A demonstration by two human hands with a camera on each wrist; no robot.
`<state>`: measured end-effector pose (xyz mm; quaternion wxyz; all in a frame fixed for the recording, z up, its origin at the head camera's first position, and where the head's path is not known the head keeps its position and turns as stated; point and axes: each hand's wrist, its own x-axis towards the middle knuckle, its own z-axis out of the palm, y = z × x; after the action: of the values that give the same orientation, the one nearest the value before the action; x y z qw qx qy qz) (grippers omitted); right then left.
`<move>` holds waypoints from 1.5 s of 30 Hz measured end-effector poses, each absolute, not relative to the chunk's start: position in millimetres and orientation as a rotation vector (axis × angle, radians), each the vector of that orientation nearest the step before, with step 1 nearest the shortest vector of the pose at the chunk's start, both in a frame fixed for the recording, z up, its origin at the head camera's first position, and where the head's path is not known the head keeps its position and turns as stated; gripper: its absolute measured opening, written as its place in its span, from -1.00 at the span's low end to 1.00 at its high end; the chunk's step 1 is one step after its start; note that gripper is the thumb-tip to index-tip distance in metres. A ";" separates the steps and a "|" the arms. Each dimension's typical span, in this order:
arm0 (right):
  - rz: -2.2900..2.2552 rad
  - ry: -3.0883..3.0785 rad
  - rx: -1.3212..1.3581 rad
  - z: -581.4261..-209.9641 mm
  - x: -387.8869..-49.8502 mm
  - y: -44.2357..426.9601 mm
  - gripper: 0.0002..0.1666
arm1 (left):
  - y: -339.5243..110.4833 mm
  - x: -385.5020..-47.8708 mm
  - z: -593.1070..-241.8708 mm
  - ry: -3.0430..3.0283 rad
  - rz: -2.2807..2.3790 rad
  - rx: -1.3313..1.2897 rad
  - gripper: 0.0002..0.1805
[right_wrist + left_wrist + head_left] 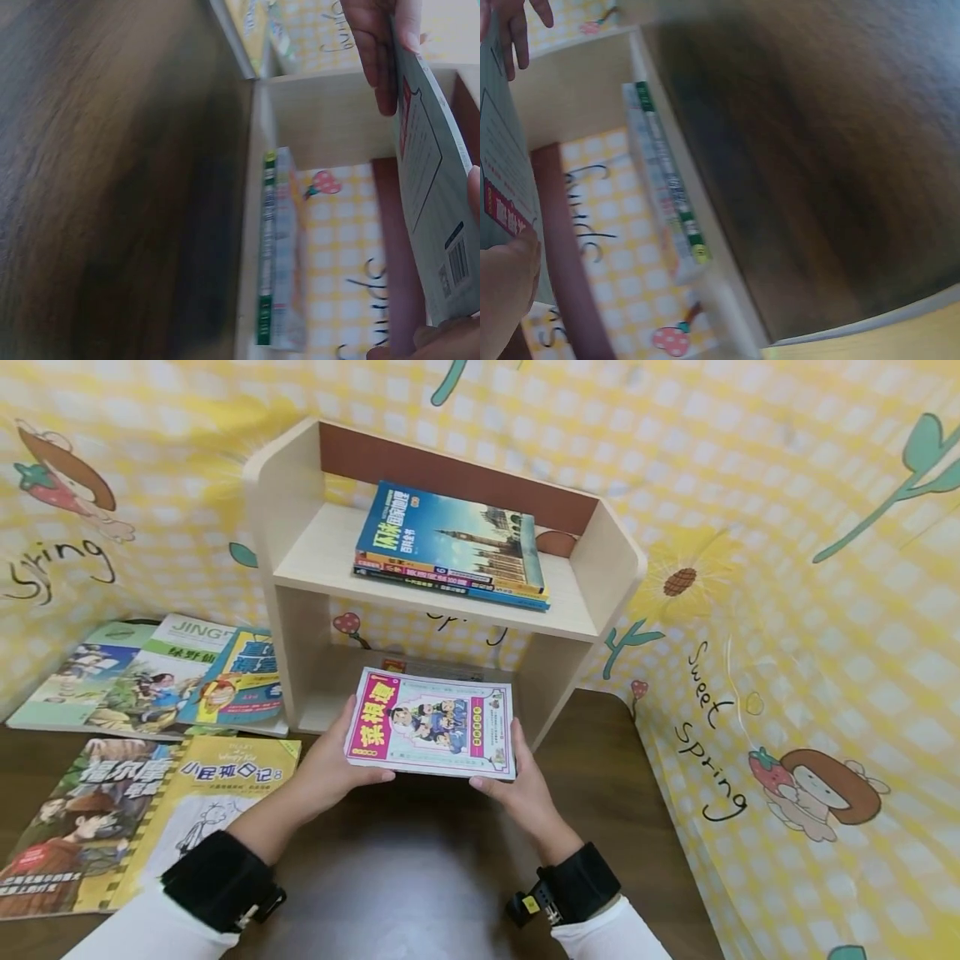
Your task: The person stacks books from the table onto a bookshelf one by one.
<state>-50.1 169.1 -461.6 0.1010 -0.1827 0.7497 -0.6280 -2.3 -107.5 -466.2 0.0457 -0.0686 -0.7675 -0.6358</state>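
A white-bordered book with a pink title block [427,722] is held face up in front of the shelf's lower compartment. My left hand [327,772] grips its left end, thumb along the near edge. At the opposite end, my right hand [527,787] grips it the same way. In the head view the book hides most of the fingers beneath it. Its pale underside [429,172] shows in the right wrist view, with a barcode near one end. Behind and below it, thin books [667,176] lie flat on the lower shelf board.
A small wooden bookshelf [294,539] stands against the patterned cloth [750,652]. On its upper board lies a stack of books [453,543], a blue one on top. To the left, several books lie on the dark table, among them a yellow comic diary [217,802].
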 end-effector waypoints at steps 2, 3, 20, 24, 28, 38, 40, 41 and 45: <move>-1.860 2.213 -0.522 -467.0 -54.0 169.6 0.25 | -105.9 -8.1 -472.5 -2.356 -1.934 -0.210 0.19; -1.863 2.208 -0.521 -469.5 -55.8 169.6 0.25 | -105.4 -10.6 -475.3 -2.363 -1.928 -0.209 0.19; -1.785 2.156 -0.473 -523.3 -92.6 143.2 0.24 | -123.1 -32.8 -522.5 -2.458 -1.955 0.011 0.15; -1.755 2.163 -0.460 -531.2 -96.1 137.2 0.25 | -126.7 -35.1 -529.5 -2.464 -1.947 0.035 0.11; -1.746 2.182 -0.433 -537.5 -97.9 130.9 0.23 | -129.7 -34.3 -535.0 -2.505 -1.886 0.046 0.08; -1.571 2.487 -0.463 -546.6 -103.7 122.1 0.09 | -124.9 -47.3 -537.0 -2.689 -1.572 0.192 -0.04; -1.464 2.619 -0.424 -544.8 -104.2 124.6 0.06 | -119.0 -52.9 -534.9 -2.701 -1.547 0.193 -0.05; -1.410 2.675 -0.409 -543.4 -104.4 125.9 0.05 | -116.2 -54.9 -533.5 -2.707 -1.537 0.200 -0.06; -1.263 2.817 -0.389 -537.9 -106.2 128.3 -0.01 | -109.7 -62.3 -531.2 -2.720 -1.503 0.219 -0.06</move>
<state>-106.2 128.3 -537.9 0.0151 -0.1249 0.9053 -0.4057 -62.3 -109.7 -531.2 0.0132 0.0704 -0.8730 -0.4825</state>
